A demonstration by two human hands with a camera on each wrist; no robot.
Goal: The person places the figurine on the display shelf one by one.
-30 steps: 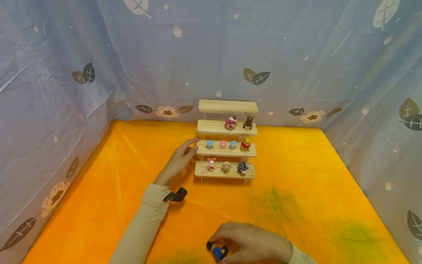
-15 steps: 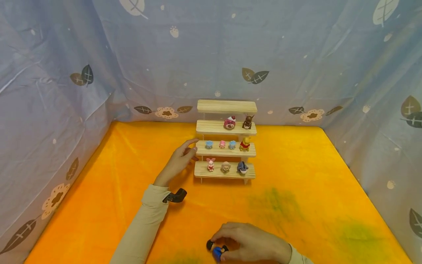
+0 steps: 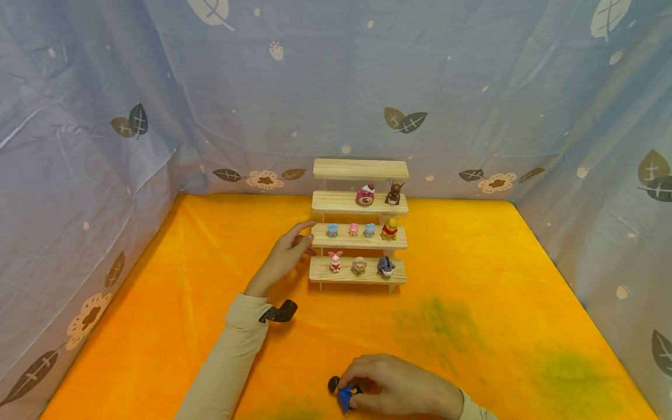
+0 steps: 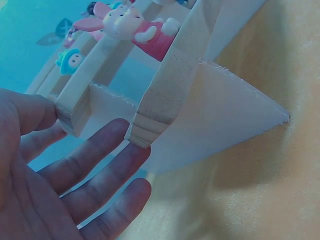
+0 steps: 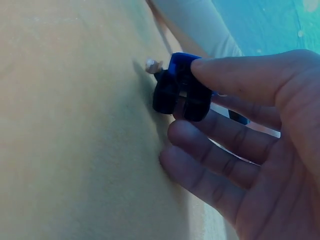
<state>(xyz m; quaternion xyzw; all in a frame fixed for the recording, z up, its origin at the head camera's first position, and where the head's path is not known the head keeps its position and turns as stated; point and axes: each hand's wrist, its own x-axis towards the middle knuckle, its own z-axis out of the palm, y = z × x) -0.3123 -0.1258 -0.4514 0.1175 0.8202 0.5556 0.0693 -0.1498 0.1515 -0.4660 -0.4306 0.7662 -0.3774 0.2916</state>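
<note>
My right hand (image 3: 396,385) pinches a small toy figure (image 3: 344,399) with black hair and blue clothes, low over the orange cloth near the front. In the right wrist view the figure's dark legs (image 5: 182,97) show between thumb and fingers. My left hand (image 3: 280,258) is at the left end of a four-step wooden display shelf (image 3: 360,169). Seen from the left wrist, its fingers are mostly straight, with a fingertip touching the end of the lowest step (image 4: 155,117). A pink piglet figure (image 4: 142,32) sits on that step.
More toy figures stand on the shelf: a brown animal (image 3: 394,195), a pink bear (image 3: 365,195), a yellow bear in red (image 3: 389,229), a grey donkey (image 3: 385,266) and several small ones. A patterned curtain (image 3: 294,87) hangs behind. Orange cloth (image 3: 472,251) covers the table.
My right fingers and thumb have closed in on the blue-clothed figure, which has shifted slightly. The left hand stays at the shelf's end.
</note>
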